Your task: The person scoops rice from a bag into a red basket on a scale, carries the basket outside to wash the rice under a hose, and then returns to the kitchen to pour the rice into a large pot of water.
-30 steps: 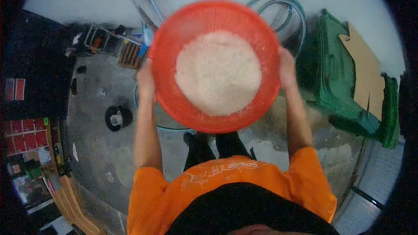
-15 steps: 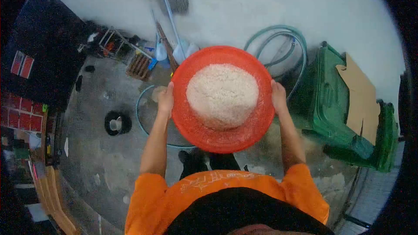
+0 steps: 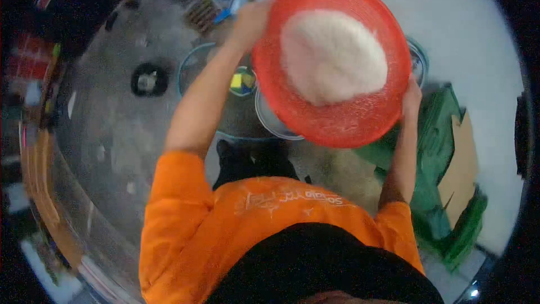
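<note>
A wide red basin (image 3: 360,130) is held up in front of me, with a mound of white grains that look like rice (image 3: 332,56) inside. My left hand (image 3: 251,25) grips its left rim and is smeared by motion. My right hand (image 3: 412,98) is closed on the lower right rim. The basin tilts, its left side higher in view than its right. Below it, partly hidden, a round pale-rimmed container (image 3: 270,117) shows on the floor, beside a small round thing with a yellow patch (image 3: 242,81).
To the right stands a green wheeled bin (image 3: 436,129) with a cardboard sheet (image 3: 464,152) against it. A hose (image 3: 183,70) curls over the floor on the left. Further left lies a black round object (image 3: 149,80). A white wall (image 3: 455,28) rises ahead.
The basin has moved up and to the right in view and has tilted, both hands still on it. The round container and the yellow patch below have come into sight. My view has shifted.
</note>
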Available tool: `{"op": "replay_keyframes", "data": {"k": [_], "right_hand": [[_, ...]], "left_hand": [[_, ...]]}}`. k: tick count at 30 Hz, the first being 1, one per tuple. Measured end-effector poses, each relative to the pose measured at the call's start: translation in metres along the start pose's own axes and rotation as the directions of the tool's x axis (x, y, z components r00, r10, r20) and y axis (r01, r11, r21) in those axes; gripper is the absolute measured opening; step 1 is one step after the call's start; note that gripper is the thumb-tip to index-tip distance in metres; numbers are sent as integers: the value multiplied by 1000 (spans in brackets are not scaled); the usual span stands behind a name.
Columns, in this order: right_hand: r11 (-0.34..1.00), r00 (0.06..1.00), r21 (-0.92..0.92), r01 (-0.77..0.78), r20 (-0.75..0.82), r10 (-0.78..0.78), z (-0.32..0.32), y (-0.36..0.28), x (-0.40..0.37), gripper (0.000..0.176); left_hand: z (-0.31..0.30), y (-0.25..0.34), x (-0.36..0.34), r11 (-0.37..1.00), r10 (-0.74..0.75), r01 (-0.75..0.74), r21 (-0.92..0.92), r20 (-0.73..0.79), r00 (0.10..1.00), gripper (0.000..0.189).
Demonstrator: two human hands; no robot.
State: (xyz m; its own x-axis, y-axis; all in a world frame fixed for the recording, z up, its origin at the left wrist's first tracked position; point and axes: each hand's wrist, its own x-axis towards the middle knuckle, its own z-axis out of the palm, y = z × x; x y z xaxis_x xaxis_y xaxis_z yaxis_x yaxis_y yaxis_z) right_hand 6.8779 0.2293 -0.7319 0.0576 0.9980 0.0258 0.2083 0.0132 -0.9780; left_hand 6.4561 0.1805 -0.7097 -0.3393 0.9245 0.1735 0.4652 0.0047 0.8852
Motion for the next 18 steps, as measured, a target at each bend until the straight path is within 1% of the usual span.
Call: {"op": "replay_keyframes", "data": {"k": [1, 2, 3, 4, 5, 6, 7, 8, 9, 10, 11, 12, 13, 14, 15, 16, 17, 18], "right_hand": [[997, 997, 4, -75, 14, 75, -5, 8, 11, 47], [989, 989, 5, -145, 30, 145, -7, 16, 25, 47], [993, 992, -24, -116, 52, 117, -10, 24, 33, 48], [994, 992, -56, -98, 73, 102, -18, 34, 37, 48], [993, 989, -74, -95, 111, 103, -24, 41, 43, 48], [989, 985, -31, -142, 98, 145, -27, 45, 45, 51], [982, 980, 15, -186, 79, 185, -27, 49, 47, 54], [984, 980, 9, -178, 91, 177, -24, 45, 45, 54], [987, 984, -2, -163, 78, 163, -4, 38, 30, 54], [988, 986, -5, -155, 66, 155, 2, 35, 23, 53], [988, 986, -15, -152, 66, 153, 7, 32, 17, 53], [984, 985, -66, -165, 42, 168, 10, 31, 14, 53], [977, 983, -115, -178, 19, 182, 12, 32, 11, 52], [978, 984, -116, -174, 22, 177, 5, 43, 18, 52], [988, 986, -85, -132, 92, 140, -7, 55, 30, 51], [994, 981, -53, -99, 161, 106, -12, 64, 35, 51], [973, 960, 145, -178, 242, 140, 0, 57, 25, 51], [974, 960, 145, -176, 244, 138, -12, 72, 37, 51]], "left_hand": [[4, -3, 8, 995, -47, 53, -84, 66, 997, 46], [5, 10, 11, 970, -152, 141, 196, 42, 987, 47], [11, -6, 13, 995, -56, 54, 88, 22, 998, 53], [26, -24, 25, 966, -219, 221, -134, 33, 975, 56], [17, 3, 12, 947, -315, 316, -49, 40, 948, 52], [24, -8, 15, 941, -333, 333, -60, 19, 943, 52], [30, -26, 19, 935, -318, 324, -143, 65, 946, 51], [31, -37, 21, 925, -290, 308, -224, 112, 950, 50], [5, -34, 2, 932, -307, 312, -183, 58, 950, 50], [-3, -40, -2, 931, -303, 308, -197, 53, 951, 50], [-4, -48, -5, 952, -252, 264, -154, 95, 963, 50], [-2, -54, -8, 970, -199, 214, -111, 136, 971, 49], [2, -57, -11, 970, -199, 215, -117, 133, 971, 49], [6, -53, -16, 947, -216, 240, -215, 129, 968, 49], [8, -53, -20, 914, -229, 258, -312, 125, 965, 49], [10, -59, -19, 914, -231, 258, -314, 123, 965, 49], [13, -65, -16, 911, -220, 248, -329, 121, 968, 49], [12, -69, -16, 908, -210, 239, -345, 120, 970, 50]]}}
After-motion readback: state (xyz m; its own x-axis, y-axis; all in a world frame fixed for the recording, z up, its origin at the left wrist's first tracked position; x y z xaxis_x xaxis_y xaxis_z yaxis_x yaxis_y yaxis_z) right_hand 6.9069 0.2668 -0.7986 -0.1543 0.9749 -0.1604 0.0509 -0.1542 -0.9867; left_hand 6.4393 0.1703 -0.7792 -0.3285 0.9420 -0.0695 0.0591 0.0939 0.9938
